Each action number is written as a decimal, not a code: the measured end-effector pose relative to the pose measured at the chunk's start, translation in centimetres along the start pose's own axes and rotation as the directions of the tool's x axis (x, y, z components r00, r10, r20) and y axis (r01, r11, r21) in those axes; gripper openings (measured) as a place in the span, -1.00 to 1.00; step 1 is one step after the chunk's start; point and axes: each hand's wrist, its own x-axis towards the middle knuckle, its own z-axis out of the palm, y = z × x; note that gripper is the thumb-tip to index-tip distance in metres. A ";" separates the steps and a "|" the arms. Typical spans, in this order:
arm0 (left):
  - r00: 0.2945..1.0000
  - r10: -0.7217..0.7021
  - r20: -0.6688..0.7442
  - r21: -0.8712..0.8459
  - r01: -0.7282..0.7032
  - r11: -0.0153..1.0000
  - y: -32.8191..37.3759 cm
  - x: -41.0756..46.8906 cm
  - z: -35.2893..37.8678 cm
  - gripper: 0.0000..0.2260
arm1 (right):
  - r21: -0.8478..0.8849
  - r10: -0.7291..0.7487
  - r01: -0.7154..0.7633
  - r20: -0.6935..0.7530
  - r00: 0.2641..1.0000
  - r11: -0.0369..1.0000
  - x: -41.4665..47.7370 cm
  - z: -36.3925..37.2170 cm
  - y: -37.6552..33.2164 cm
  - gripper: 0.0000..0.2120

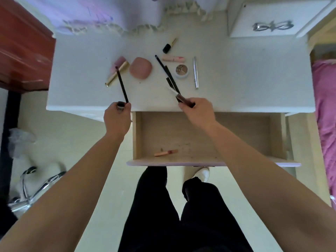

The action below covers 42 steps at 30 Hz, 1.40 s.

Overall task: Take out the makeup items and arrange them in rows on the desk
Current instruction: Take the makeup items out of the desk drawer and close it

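Note:
My left hand (117, 119) grips a thin black pencil (122, 84) that points up over the white desk (81, 66), plus a small dark-capped item at the knuckles. My right hand (197, 111) holds a bunch of thin sticks (168, 73), among them black pencils and a dark red tube. On the desk lie a gold tube (117, 74), a pink compact (140, 68), a black and gold bottle (169, 46), a pink lipstick (173, 59), a round pot (182, 70) and a silver pen (195, 72). A peach lip tube (165, 152) lies in the open drawer (276, 135).
A white cabinet with a silver bow handle (272, 26) stands at the desk's back right. Frilled fabric (138, 28) hangs over the back edge. A red-brown wooden cabinet (21, 44) is on the left, pink bedding (325, 106) on the right, a chrome chair base (31, 188) on the floor.

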 end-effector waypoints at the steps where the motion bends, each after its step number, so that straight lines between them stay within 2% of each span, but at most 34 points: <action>1: 1.000 -0.012 -0.015 -0.017 0.011 1.000 0.4 1.1 0.0 -0.84 | 0.004 -0.007 0.008 -0.005 1.000 1.000 0.8 0.0 -1.0 -0.81; 4: 1.000 -0.011 -0.010 -0.035 0.011 0.999 1.6 4.4 0.4 -0.85 | 0.026 0.003 -0.003 -0.026 1.000 1.000 3.4 0.8 -3.1 -0.83; 6: 0.999 0.040 0.008 -0.009 -0.040 0.999 2.9 6.7 1.0 -0.85 | 0.012 0.016 -0.015 -0.080 0.997 1.000 5.1 1.2 -4.0 -0.84; 10: 0.989 0.144 0.029 -0.008 -0.144 0.990 3.8 10.2 2.2 -0.77 | -0.059 0.030 -0.043 -0.206 0.978 0.997 7.7 2.0 -4.3 -0.78; 14: 0.982 0.189 -0.019 0.020 -0.188 0.982 2.8 14.7 -0.5 -0.69 | -0.161 -0.029 -0.009 -0.230 0.973 0.987 10.1 4.3 -6.7 -0.80; 17: 0.971 0.237 -0.022 0.016 -0.237 0.972 3.3 19.0 -1.4 -0.62 | -0.136 -0.058 0.017 -0.309 0.949 0.991 12.5 5.2 -9.0 -0.63; 19: 0.953 0.303 -0.004 0.033 -0.303 0.953 2.9 20.4 -1.1 -0.57 | -0.187 -0.092 0.028 -0.341 0.936 0.982 13.6 5.8 -9.5 -0.57; 22: 0.875 0.479 -0.062 0.175 -0.463 0.869 1.2 20.5 -0.6 -0.57 | -0.288 -0.217 0.114 -0.355 0.909 0.951 14.0 6.9 -9.6 -0.57; 25: 0.761 0.636 -0.125 0.270 -0.591 0.760 -0.2 19.6 0.3 -0.64 | -0.337 -0.364 0.227 -0.426 0.829 0.913 14.2 8.1 -9.1 -0.61; 27: 0.706 0.706 -0.059 0.314 -0.659 0.684 -1.5 18.1 1.2 -0.66 | -0.404 -0.436 0.250 -0.478 0.762 0.880 13.4 9.0 -8.1 -0.68; 29: 0.648 0.760 0.055 0.357 -0.723 0.591 -3.3 16.1 2.1 -0.67 | -0.438 -0.477 0.268 -0.489 0.730 0.858 11.4 9.9 -6.9 -0.75; 32: 0.597 0.774 0.212 0.461 -0.759 0.459 -5.2 14.3 3.0 -0.68 | -0.422 -0.502 0.334 -0.391 0.772 0.843 7.3 11.2 -4.8 -0.80; 34: 0.592 0.759 0.270 0.528 -0.751 0.397 -5.6 14.2 3.5 -0.65 | -0.450 -0.503 0.368 -0.228 0.834 0.814 4.9 12.1 -3.3 -0.75; 35: 0.583 0.763 0.279 0.548 -0.749 0.372 -5.6 14.3 3.7 -0.64 | -0.464 -0.468 0.368 -0.117 0.876 0.806 3.9 12.6 -2.4 -0.73; 37: 0.570 0.776 0.270 0.569 -0.744 0.349 -5.4 14.4 4.1 -0.63 | -0.484 -0.213 0.273 0.175 0.961 0.832 2.7 13.4 -0.8 -0.72; 38: 0.567 0.780 0.265 0.572 -0.744 0.346 -5.3 14.5 4.3 -0.63 | -0.523 -0.046 0.219 0.323 0.945 0.824 2.5 13.9 0.0 -0.71; 39: 0.565 0.783 0.261 0.572 -0.744 0.346 -5.2 14.3 4.4 -0.63 | -0.588 0.089 0.215 0.444 0.891 0.780 2.2 14.4 0.8 -0.69; 40: 0.563 0.786 0.256 0.575 -0.742 0.345 -5.2 14.2 4.5 -0.63 | -0.641 0.187 0.243 0.526 0.830 0.728 2.0 15.0 1.5 -0.67; 42: 0.562 0.789 0.248 0.586 -0.736 0.340 -5.3 14.0 4.7 -0.63 | -0.691 0.304 0.279 0.594 0.745 0.667 1.6 15.9 2.5 -0.65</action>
